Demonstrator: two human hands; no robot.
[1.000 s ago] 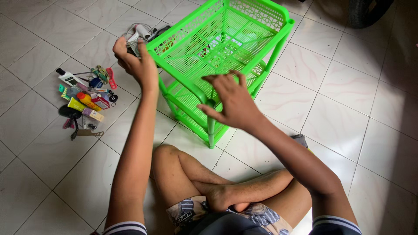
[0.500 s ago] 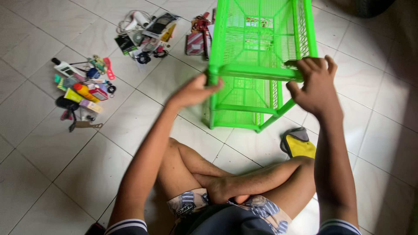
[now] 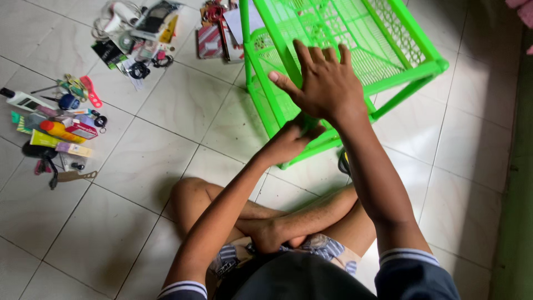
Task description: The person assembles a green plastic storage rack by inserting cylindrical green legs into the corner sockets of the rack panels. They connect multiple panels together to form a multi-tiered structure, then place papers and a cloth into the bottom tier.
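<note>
A bright green plastic rack (image 3: 388, 50) with mesh shelves stands on the tiled floor in front of my crossed legs. My right hand (image 3: 322, 83) rests flat on its near top rail, fingers spread and pointing away. My left hand (image 3: 291, 139) sits lower, its fingers curled around a near bar of the rack just under my right wrist.
A pile of tubes, small bottles and a comb (image 3: 55, 128) lies at the left. Cables, a white dryer and dark packets (image 3: 139, 33) sit at the top left. A red packet (image 3: 211, 39) and papers lie beside the rack.
The rack has turned, its near corner now pointing toward me. My right hand moved from the right end of the rail to the middle. My left hand dropped to a lower bar.
</note>
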